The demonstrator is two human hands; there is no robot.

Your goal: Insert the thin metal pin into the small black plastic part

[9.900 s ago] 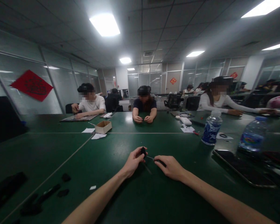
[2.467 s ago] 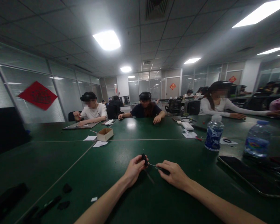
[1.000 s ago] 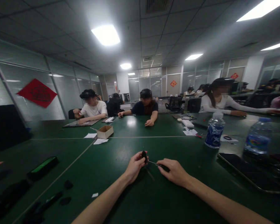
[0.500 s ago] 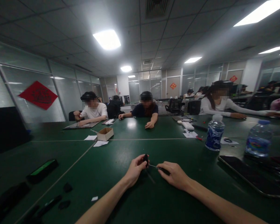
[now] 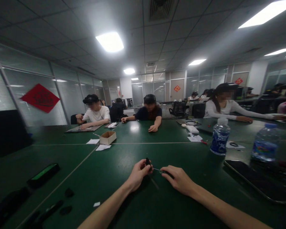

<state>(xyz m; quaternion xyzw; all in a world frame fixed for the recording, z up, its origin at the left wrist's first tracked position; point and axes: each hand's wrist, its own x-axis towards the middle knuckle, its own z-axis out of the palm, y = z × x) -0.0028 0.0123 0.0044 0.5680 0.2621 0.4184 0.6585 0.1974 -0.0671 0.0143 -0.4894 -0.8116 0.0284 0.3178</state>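
My left hand [image 5: 139, 173] pinches a small black part [image 5: 148, 163] upright above the green table. What kind of part it is I cannot make out. My right hand [image 5: 177, 178] is closed around the dark handle of a screwdriver [image 5: 157, 170]. Its thin metal shaft points left, and the tip meets the black part near my left fingers. Exactly where the tip sits is too small to tell. Both forearms reach in from the bottom of the view.
A phone [image 5: 255, 181] and two water bottles [image 5: 219, 136] stand or lie at right. At left are a black case with a green face [image 5: 43, 175] and several small dark pieces [image 5: 66, 210]. An open cardboard box [image 5: 107, 138] sits farther back. People sit across the green table [image 5: 124, 159].
The black part has tilted slightly to the left in my left fingers. My right hand and the screwdriver have hardly moved.
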